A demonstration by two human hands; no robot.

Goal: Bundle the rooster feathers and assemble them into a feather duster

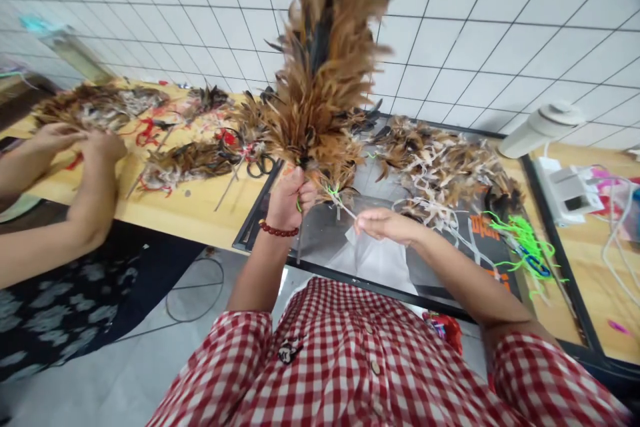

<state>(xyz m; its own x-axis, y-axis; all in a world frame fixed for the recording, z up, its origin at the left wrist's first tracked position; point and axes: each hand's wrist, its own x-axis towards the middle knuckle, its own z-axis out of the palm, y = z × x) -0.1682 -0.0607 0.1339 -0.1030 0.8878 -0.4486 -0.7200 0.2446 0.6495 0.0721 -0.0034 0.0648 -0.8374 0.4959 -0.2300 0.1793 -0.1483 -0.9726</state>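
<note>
My left hand [291, 199], with a beaded bracelet at the wrist, is closed round the base of a feather duster [325, 73]. The duster stands upright, thick with brown and black feathers, its top cut off by the frame. A thin stick [299, 243] shows below my fist. To the right, my right hand [383, 223] pinches the end of a whitish strip [345, 205], which runs up left to the feathers at the duster's base. Bright green string [333, 192] shows where the strip meets those feathers.
White-tied feathers [440, 160] lie right, near green strings [525, 247] and a blue carabiner-like ring [537, 265]. Scissors [261, 165] and feather bundles [190, 160] lie left. A co-worker's hands [83, 140] handle feathers. A white bottle [540, 128] stands by the tiled wall.
</note>
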